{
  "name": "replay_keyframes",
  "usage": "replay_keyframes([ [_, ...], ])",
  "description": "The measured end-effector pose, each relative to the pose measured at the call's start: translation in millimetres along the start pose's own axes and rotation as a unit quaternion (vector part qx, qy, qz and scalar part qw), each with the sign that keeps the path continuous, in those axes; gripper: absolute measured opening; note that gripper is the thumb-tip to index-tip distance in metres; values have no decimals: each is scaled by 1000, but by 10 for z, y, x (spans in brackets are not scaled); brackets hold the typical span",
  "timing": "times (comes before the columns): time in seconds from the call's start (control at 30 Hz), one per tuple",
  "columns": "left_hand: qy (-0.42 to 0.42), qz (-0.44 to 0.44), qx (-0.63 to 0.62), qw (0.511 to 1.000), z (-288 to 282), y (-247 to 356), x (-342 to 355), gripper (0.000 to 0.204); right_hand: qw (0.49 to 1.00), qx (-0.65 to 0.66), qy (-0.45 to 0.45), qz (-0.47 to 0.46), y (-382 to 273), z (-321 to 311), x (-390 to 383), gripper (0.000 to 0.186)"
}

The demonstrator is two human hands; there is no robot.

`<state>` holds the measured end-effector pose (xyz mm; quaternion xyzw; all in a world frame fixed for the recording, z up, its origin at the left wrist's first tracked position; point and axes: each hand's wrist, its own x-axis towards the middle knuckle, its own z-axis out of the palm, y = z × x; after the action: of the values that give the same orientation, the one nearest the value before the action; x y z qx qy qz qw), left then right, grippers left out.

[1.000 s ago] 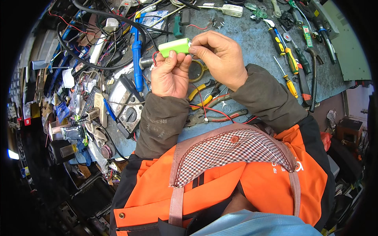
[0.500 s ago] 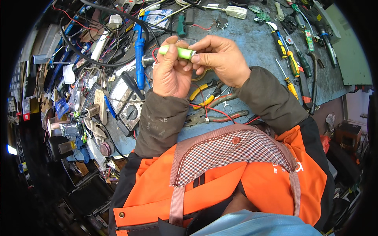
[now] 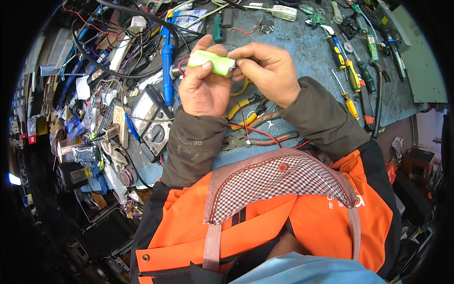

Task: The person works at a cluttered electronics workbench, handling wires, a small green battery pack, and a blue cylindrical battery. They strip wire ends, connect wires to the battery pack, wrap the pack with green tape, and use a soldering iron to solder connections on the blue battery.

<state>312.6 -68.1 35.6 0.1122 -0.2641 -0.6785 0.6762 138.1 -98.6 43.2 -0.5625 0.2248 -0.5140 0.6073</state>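
My left hand (image 3: 206, 90) holds a lime-green battery pack (image 3: 208, 61) between its thumb and fingers, above the bench. The pack's broad side faces up, and its right end looks pale and ragged. At that end my right hand (image 3: 272, 71) is closed in a pinch, thumb against forefinger. What exactly sits between those fingertips is too small to make out. Below the hands lie yellow-handled pliers (image 3: 243, 122) and red-handled pliers (image 3: 272, 140), with red wires across them. A blue soldering-iron-like tool (image 3: 167, 71) is left of my left hand.
An analog multimeter (image 3: 155, 134) lies on the left among cables and clutter. Screwdrivers (image 3: 352, 78) and a long black-handled tool (image 3: 377, 94) spread over the right side. A green screwdriver handle (image 3: 218, 29) lies beyond my hands. A grey-green box (image 3: 421, 57) borders the right.
The battery pack has turned in my left hand, so a broader green face shows. My left fingers have opened out somewhat; my right hand has shifted slightly at the pack's end.
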Motion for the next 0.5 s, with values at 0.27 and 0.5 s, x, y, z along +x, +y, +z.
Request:
replay_keyframes([
  [0.27,47,1,14,999,22,-39,-41,50,989,-97,-15,-106,86,-42,-5,17],
  [0.5,30,8,-2,1000,25,-133,-59,45,988,-84,-5,-127,55,-47,-32,14],
])
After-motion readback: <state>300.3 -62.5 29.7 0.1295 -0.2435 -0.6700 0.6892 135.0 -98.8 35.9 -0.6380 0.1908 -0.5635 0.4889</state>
